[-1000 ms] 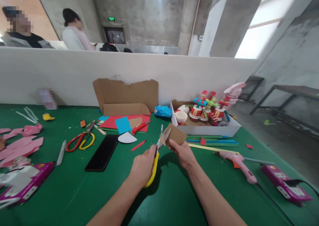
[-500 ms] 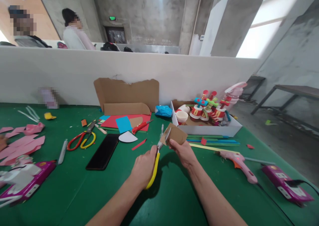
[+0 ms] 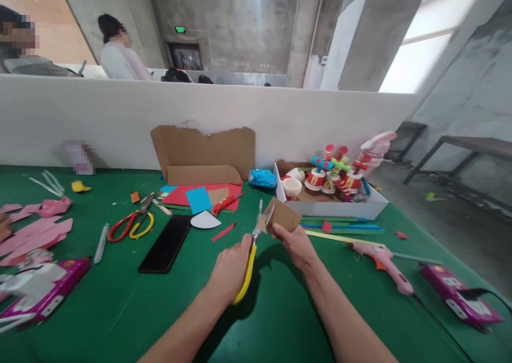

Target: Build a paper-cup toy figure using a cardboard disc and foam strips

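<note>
My left hand (image 3: 229,269) is closed round the yellow handle of a pair of scissors (image 3: 252,253), whose blades stand apart at the edge of a brown cardboard piece (image 3: 283,216). My right hand (image 3: 296,244) pinches that cardboard piece from below, holding it above the green table (image 3: 276,315). Both hands are near the table's middle, just in front of a white box (image 3: 332,208).
The white box holds several small colourful toys (image 3: 334,173). A black phone (image 3: 165,243), red-and-yellow scissors (image 3: 130,225), coloured paper sheets (image 3: 198,196) and leaning cardboard (image 3: 204,149) lie to the left. A pink glue gun (image 3: 382,259) rests at right. Two people stand behind the white partition (image 3: 120,117).
Almost nothing has changed: both hands keep the scissors and cardboard in the same spot. The person at far left behind the partition has shifted.
</note>
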`<state>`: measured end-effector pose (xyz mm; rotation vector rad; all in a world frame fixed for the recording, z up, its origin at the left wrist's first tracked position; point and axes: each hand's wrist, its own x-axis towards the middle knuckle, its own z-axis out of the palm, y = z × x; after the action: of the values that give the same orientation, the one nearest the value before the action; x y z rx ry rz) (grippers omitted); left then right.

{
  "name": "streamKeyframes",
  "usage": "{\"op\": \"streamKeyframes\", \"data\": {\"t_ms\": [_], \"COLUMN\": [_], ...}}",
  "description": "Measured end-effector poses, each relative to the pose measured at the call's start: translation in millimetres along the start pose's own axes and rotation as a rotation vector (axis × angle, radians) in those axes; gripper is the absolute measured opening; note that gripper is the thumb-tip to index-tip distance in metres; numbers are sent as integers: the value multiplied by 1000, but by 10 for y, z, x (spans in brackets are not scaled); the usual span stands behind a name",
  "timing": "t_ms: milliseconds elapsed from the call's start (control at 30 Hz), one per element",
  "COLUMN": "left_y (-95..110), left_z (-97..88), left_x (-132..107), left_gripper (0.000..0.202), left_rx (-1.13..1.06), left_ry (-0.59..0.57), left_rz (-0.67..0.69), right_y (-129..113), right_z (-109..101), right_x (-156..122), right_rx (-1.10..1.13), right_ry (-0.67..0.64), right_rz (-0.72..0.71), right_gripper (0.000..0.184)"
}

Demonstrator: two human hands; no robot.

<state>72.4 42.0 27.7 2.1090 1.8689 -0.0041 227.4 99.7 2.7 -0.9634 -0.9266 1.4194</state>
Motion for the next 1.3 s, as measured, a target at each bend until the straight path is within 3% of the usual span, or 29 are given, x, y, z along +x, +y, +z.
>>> {"op": "streamKeyframes", "data": {"t_ms": [433,700,900,1067,1300], "left_y": [19,22,-23,-57,-127], "left_z": [-40,-93,5,81,44], "left_x": [-37,-55,14,95,78], "left_gripper": [25,24,23,24,24], "left_rx": [17,-13,-44,-46,-65], "left_ry": [-8,-17,-6,62,153], "left_rz": [29,24,1,1,-21], "right_y": [-59,-87,-110,-107,-7], "right_z": [-110,-132,-80,-23,9], "right_x": [31,46,40,58,97], "right_rx": [-65,-88,-120,-1,202], "right_ry": [-82,-55,32,164,123], "right_rz": [-15,0,3,31,87], "right_gripper": [40,46,44,43,42]}}
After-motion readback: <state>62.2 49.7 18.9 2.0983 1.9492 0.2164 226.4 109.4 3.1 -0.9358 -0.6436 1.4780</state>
